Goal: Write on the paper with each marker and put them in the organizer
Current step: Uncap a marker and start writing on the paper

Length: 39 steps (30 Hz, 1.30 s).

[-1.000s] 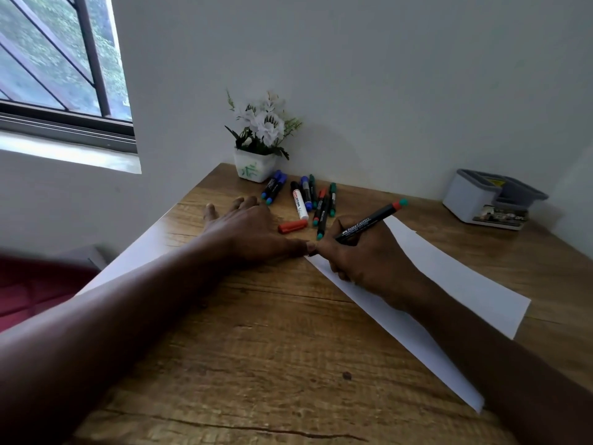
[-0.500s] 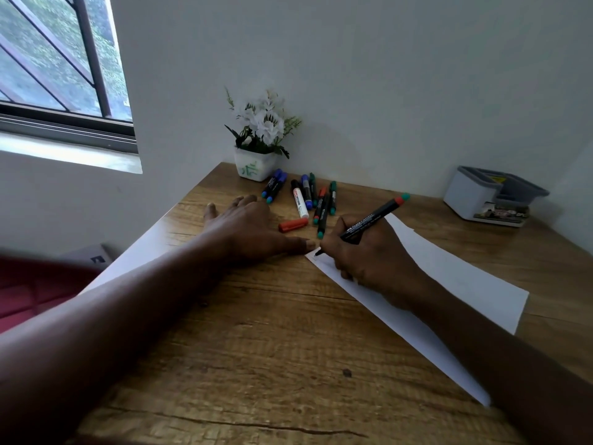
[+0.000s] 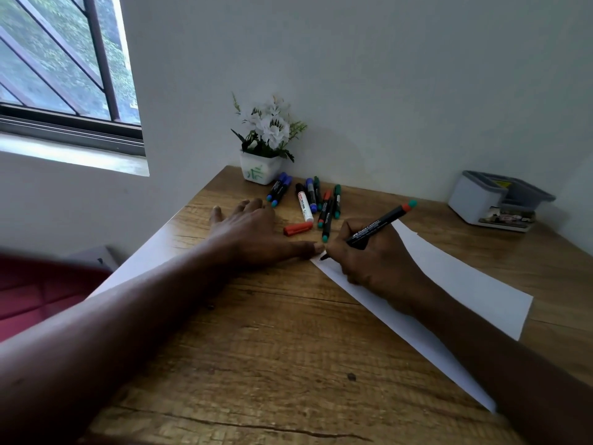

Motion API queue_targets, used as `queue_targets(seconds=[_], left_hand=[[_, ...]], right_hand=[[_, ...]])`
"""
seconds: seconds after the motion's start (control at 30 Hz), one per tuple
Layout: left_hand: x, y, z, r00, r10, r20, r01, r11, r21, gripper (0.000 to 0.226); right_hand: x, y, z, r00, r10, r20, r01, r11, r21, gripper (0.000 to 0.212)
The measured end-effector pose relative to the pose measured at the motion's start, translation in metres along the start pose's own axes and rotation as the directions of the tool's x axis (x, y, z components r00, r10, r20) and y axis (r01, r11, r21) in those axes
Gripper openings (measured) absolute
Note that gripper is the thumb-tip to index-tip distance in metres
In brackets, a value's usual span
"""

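My right hand (image 3: 375,261) grips a black marker (image 3: 382,224) with a red and teal end, its tip touching the near-left corner of the white paper (image 3: 455,277). My left hand (image 3: 253,232) lies flat on the wooden table (image 3: 272,348), its thumb pressing the paper's corner. A loose red cap (image 3: 297,228) lies just beyond my left thumb. Several capped markers (image 3: 316,200), blue, green, red and white, lie in a cluster behind it. The grey and white organizer (image 3: 494,200) stands at the far right by the wall.
A small white pot of white flowers (image 3: 264,146) stands at the table's back corner against the wall. A window (image 3: 61,59) is at the upper left. Something red (image 3: 32,284) sits below the table's left edge.
The marker tip has come down onto the paper's corner and my right hand has shifted slightly. My left hand has stayed in place.
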<state>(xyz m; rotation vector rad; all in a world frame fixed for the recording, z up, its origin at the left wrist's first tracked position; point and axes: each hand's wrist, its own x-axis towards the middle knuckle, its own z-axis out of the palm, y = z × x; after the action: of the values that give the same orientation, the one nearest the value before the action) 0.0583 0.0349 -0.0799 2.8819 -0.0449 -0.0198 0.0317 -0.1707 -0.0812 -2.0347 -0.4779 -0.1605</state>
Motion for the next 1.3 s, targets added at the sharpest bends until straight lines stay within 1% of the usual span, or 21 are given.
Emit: queue_targets(seconds=[0.07, 0.17, 0.3, 0.33, 0.4, 0.47, 0.57, 0.67, 0.8, 0.9, 0.93, 1.0, 1.03, 1.17, 1.23, 1.3], left_hand=[[0.001, 0.0, 0.001, 1.0, 0.001, 0.002, -0.001, 1.0, 0.006, 0.164], [0.003, -0.001, 0.001, 1.0, 0.002, -0.002, -0.002, 1.0, 0.007, 0.163], [0.006, -0.002, 0.003, 1.0, 0.012, -0.003, -0.012, 1.0, 0.007, 0.159], [0.007, -0.003, 0.003, 1.0, 0.013, -0.004, -0.013, 1.0, 0.007, 0.158], [0.008, -0.003, 0.003, 1.0, 0.01, -0.003, -0.01, 1.0, 0.007, 0.161], [0.008, -0.004, 0.002, 1.0, 0.005, -0.011, -0.005, 1.0, 0.003, 0.165], [0.008, -0.004, 0.002, 1.0, 0.005, -0.009, -0.005, 1.0, 0.001, 0.166], [0.009, -0.005, 0.003, 1.0, -0.001, -0.013, 0.001, 1.0, 0.001, 0.163], [0.009, -0.006, 0.004, 1.0, -0.001, -0.014, 0.002, 1.0, 0.012, 0.158], [0.008, -0.006, 0.004, 1.0, -0.002, -0.014, 0.002, 1.0, 0.015, 0.161], [0.007, -0.006, 0.004, 1.0, -0.005, -0.017, 0.005, 1.0, 0.013, 0.16], [0.006, -0.005, 0.003, 1.0, -0.013, -0.021, 0.013, 1.0, 0.006, 0.149], [0.005, -0.004, 0.003, 1.0, -0.015, -0.019, 0.015, 1.0, 0.008, 0.143], [0.006, -0.004, 0.003, 1.0, -0.015, -0.01, 0.015, 1.0, 0.021, 0.132], [0.006, -0.004, 0.002, 1.0, -0.02, 0.0, 0.02, 1.0, 0.022, 0.132], [0.006, -0.004, 0.001, 1.0, -0.024, 0.012, 0.024, 0.999, 0.022, 0.133]], right_hand=[[0.0, -0.001, 0.001, 1.0, -0.006, -0.007, 0.006, 1.0, -0.026, 0.021], [0.0, -0.004, 0.003, 0.998, -0.058, -0.003, 0.057, 0.992, -0.114, 0.028], [0.001, 0.001, 0.002, 0.997, 0.007, -0.08, -0.012, 0.998, -0.058, 0.022], [0.001, 0.002, 0.004, 0.996, 0.009, -0.093, -0.015, 0.997, -0.072, 0.023], [0.004, 0.003, 0.006, 0.995, -0.022, -0.093, 0.005, 0.984, -0.175, 0.027], [0.005, 0.002, 0.007, 0.996, -0.04, -0.074, 0.024, 0.976, -0.215, 0.031], [0.004, 0.003, 0.006, 0.997, -0.064, -0.053, 0.054, 0.983, -0.173, 0.03], [0.004, 0.002, 0.004, 0.995, -0.085, -0.044, 0.078, 0.987, -0.142, 0.035], [0.002, 0.0, 0.003, 0.998, -0.041, -0.042, 0.037, 0.996, -0.086, 0.031], [0.001, 0.001, 0.006, 0.997, -0.028, -0.067, 0.02, 0.992, -0.121, 0.024], [0.001, 0.003, 0.006, 0.995, 0.004, -0.1, -0.014, 0.995, -0.097, 0.022], [0.002, 0.004, 0.003, 0.983, 0.126, -0.136, -0.122, 0.992, 0.04, 0.015], [0.001, 0.004, 0.0, 0.979, 0.168, -0.115, -0.16, 0.984, 0.081, 0.014], [0.002, -0.001, -0.009, 0.981, 0.187, 0.052, -0.189, 0.981, 0.037, 0.017], [0.003, -0.003, -0.008, 0.985, 0.16, 0.059, -0.16, 0.987, -0.01, 0.02], [0.004, -0.001, -0.006, 0.995, 0.093, 0.033, -0.091, 0.994, -0.067, 0.02]])
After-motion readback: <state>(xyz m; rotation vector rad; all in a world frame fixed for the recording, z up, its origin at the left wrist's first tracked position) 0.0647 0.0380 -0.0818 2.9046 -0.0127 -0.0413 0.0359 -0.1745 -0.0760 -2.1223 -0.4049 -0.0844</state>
